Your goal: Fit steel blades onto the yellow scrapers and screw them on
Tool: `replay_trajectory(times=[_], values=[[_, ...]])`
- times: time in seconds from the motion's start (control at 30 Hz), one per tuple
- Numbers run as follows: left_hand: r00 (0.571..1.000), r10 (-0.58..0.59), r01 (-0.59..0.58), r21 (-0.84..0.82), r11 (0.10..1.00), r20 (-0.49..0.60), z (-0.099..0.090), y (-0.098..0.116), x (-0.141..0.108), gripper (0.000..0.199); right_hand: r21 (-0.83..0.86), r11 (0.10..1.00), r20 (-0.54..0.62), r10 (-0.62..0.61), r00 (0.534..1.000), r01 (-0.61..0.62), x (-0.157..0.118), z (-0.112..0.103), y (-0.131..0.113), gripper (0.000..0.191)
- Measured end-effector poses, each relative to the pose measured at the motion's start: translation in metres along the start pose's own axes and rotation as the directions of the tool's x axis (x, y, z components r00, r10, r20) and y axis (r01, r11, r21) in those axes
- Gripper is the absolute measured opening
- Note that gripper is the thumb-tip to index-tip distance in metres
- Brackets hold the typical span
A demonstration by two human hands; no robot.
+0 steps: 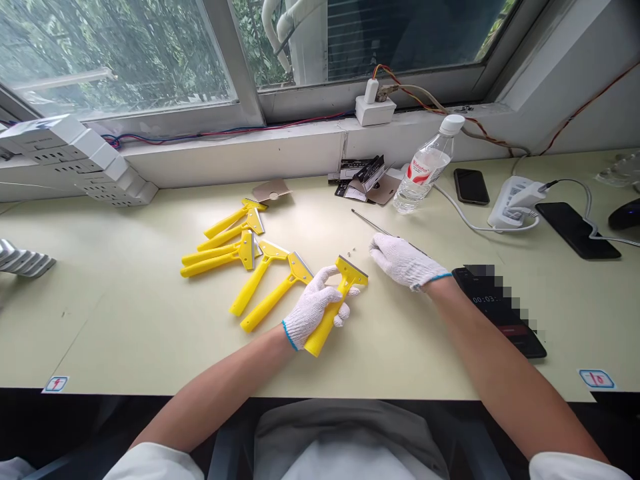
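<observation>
My left hand, in a white knitted glove, is wrapped round the handle of a yellow scraper, its head tilted up. My right hand, gloved too, is closed near a thin metal screwdriver whose shaft points up and left; its handle is hidden by the hand. Between the hands lie a few tiny metal screws. Left of my left hand, two yellow scrapers lie side by side, and several more yellow scrapers are piled farther back.
Behind the hands are crumpled black boxes, a water bottle and a brown cardboard piece. Phones and a white power strip with cables lie right. White boxes and metal parts stand left.
</observation>
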State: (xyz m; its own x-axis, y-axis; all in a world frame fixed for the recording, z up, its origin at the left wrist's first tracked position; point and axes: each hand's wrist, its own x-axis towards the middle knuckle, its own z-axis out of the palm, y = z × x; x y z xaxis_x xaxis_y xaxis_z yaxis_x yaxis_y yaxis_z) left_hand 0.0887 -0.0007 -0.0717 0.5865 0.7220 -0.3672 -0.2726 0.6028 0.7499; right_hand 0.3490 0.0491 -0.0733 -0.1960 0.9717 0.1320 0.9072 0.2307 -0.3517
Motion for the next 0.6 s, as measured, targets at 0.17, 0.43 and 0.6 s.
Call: replay_trajectory(times=[0.17, 0.43, 0.6], values=[[0.999, 0.046, -0.044, 0.066, 0.997, -0.028, 0.004, -0.003, -0.001, 0.066, 0.475, 0.880, 0.078, -0.069, 0.995, 0.024, -0.020, -0.015, -0.029, 0.005], [0.997, 0.072, -0.069, 0.106, 0.992, -0.024, 0.005, -0.005, -0.002, 0.060, 0.498, 0.838, -0.239, -0.117, 0.964, 0.225, -0.029, 0.008, -0.057, 0.006], [0.995, 0.089, -0.084, 0.107, 0.991, -0.048, 0.005, -0.007, -0.002, 0.058, 0.273, 0.922, -0.339, -0.176, 0.924, 0.276, -0.034, 0.018, -0.056, 0.013]])
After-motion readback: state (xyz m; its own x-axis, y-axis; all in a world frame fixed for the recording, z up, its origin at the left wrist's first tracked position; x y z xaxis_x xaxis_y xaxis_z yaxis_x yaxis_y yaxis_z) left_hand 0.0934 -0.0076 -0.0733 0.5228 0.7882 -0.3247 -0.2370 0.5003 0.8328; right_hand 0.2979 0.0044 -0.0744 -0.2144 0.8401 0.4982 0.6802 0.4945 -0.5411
